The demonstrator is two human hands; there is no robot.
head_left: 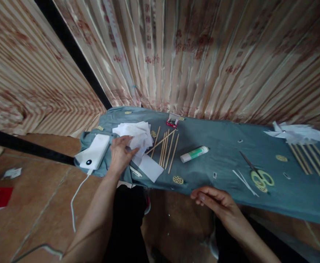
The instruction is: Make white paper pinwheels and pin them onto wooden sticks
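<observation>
My left hand (120,153) rests at the left edge of a loose pile of white paper pieces (143,133). Its thumb and fingers are apart and touch the paper, with no firm grip to be seen. Just below the thumb lies a white paper rectangle (151,168); a white pen-like stick (135,171) is beside it. Several thin wooden sticks (164,149) lie right of the pile, one across the others. My right hand (214,200) hovers at the bench's front edge, fingers curled together, nothing visible in them. A glue stick (195,154) lies beyond it.
Scissors (258,175) and thin white strips (244,182) lie on the cloth-covered bench (222,135) at right. Farther right are sticks with white paper flags (299,133). A small red box (172,120) stands at the back. A white power bank (98,151) with a cable sits left.
</observation>
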